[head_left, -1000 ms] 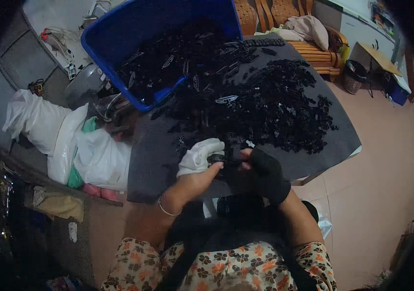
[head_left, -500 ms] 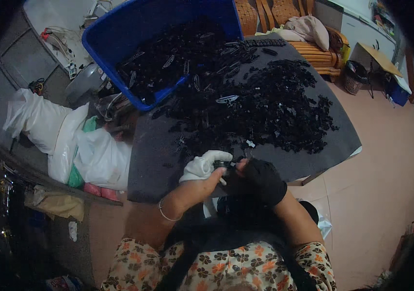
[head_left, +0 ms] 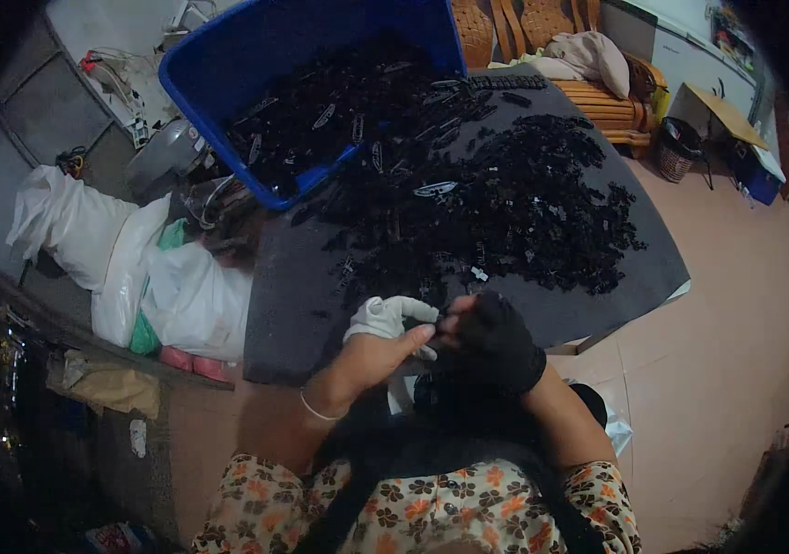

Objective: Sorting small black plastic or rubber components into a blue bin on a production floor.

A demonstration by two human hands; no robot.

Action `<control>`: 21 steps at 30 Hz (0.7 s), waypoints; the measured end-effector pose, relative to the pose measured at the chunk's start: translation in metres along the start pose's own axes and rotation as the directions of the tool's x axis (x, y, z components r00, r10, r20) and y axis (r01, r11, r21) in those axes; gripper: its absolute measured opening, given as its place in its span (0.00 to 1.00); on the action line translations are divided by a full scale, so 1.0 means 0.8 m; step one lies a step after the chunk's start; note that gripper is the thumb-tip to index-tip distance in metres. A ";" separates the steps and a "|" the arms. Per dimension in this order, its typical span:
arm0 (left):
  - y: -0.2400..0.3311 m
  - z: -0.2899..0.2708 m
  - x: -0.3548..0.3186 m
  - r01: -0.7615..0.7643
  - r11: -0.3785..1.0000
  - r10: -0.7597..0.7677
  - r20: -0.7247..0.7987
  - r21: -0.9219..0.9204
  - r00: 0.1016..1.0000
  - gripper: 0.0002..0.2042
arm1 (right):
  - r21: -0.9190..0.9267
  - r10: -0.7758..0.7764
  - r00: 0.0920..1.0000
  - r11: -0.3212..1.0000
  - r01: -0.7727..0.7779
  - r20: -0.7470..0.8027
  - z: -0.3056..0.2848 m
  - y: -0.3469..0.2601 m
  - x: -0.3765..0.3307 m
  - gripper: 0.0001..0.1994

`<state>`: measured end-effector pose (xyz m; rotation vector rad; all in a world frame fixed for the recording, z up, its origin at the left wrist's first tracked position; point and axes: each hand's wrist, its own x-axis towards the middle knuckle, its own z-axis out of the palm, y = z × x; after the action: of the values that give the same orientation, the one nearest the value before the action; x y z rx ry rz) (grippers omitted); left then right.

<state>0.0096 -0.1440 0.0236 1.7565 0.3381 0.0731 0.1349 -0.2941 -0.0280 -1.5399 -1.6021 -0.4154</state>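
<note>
Close together at the near edge of the table (head_left: pixel 288 314) are both my hands. My left hand (head_left: pixel 382 323) wears a white glove that leaves the thumb bare. Its thumb and forefinger curve toward each other, pinching a small black part (head_left: pixel 442 322) that is hard to make out against the dark background. My right hand (head_left: pixel 498 342), in a black fingerless glove, has its fingers bent in and pressed together at the same spot. What they grip is hidden. Just beyond my hands spreads a large heap of small black parts (head_left: pixel 542 212), with a few pale pieces among them.
A blue tub (head_left: pixel 219 138) lies tipped at the table's far left, black parts spilling out. White sacks (head_left: pixel 187 305) stand to the left. Behind the table are a wooden bench (head_left: pixel 607 106) and a dark basket (head_left: pixel 677 148). Tiled floor (head_left: pixel 718 305) extends on the right.
The black part that showed in my left hand is now less visible, and a gap shows between that thumb and forefinger. My right fingers have turned slightly and still meet the left fingertips.
</note>
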 end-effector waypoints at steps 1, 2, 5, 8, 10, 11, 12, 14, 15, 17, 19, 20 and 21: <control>0.002 0.001 -0.003 -0.005 0.999 0.004 -0.024 -0.045 1.000 0.08 | 0.001 -0.001 1.000 1.000 0.001 0.000 0.001 -0.006 0.001 0.11; 0.005 0.003 -0.007 -0.005 0.999 0.004 -0.025 -0.045 1.000 0.08 | 0.258 0.265 0.963 0.929 -0.267 0.041 0.001 -0.014 0.001 0.11; 0.003 0.002 -0.016 -0.318 0.848 0.332 0.043 0.424 0.942 0.09 | 0.478 0.483 0.857 0.718 -0.505 0.179 -0.009 -0.020 0.000 0.12; 0.009 0.001 -0.018 -0.248 0.881 0.247 0.055 0.403 0.967 0.11 | 0.476 0.491 0.817 0.665 -0.575 0.300 -0.025 -0.027 0.009 0.14; 0.013 -0.009 -0.008 -0.163 0.933 0.147 0.075 0.319 0.986 0.12 | 0.472 0.493 0.779 0.619 -0.628 0.389 -0.032 -0.024 0.015 0.14; 0.020 -0.015 0.000 -0.075 0.970 0.050 0.111 0.233 0.993 0.12 | 0.348 0.378 0.793 0.747 -0.567 0.478 -0.040 -0.019 0.014 0.15; 0.031 -0.025 0.009 -0.110 0.865 0.095 0.056 0.490 0.994 0.15 | 0.229 0.270 0.773 0.853 -0.468 0.574 -0.047 -0.015 0.013 0.15; 0.022 -0.039 0.059 -0.163 0.654 0.313 -0.069 0.738 0.947 0.19 | 0.132 0.325 0.735 0.863 -0.488 0.595 -0.076 -0.021 0.011 0.15; 0.014 -0.065 0.067 -0.054 0.606 0.305 -0.169 0.793 0.937 0.18 | 0.129 0.279 0.721 0.881 -0.455 0.635 -0.057 -0.015 0.017 0.14; 0.027 -0.061 0.110 -0.039 0.578 0.332 -0.191 0.815 0.924 0.19 | 0.028 0.381 0.738 0.880 -0.475 0.556 -0.072 -0.011 0.011 0.14; 0.025 -0.076 0.122 0.173 0.400 0.258 -0.292 0.900 0.921 0.19 | -0.003 0.401 0.772 0.888 -0.459 0.493 -0.045 0.003 0.016 0.13; 0.023 -0.071 0.127 0.165 0.403 0.260 -0.286 0.900 0.922 0.19 | -0.067 0.477 0.828 0.875 -0.480 0.296 -0.036 0.011 0.015 0.13; 0.022 -0.068 0.131 0.155 0.389 0.254 -0.268 0.908 0.930 0.19 | -0.123 0.518 0.851 0.853 -0.507 0.084 -0.029 0.016 0.016 0.12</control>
<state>0.0998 -0.0677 0.0380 2.9278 0.6974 0.3194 0.1563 -0.3009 -0.0090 -2.0171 -1.1910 -0.1060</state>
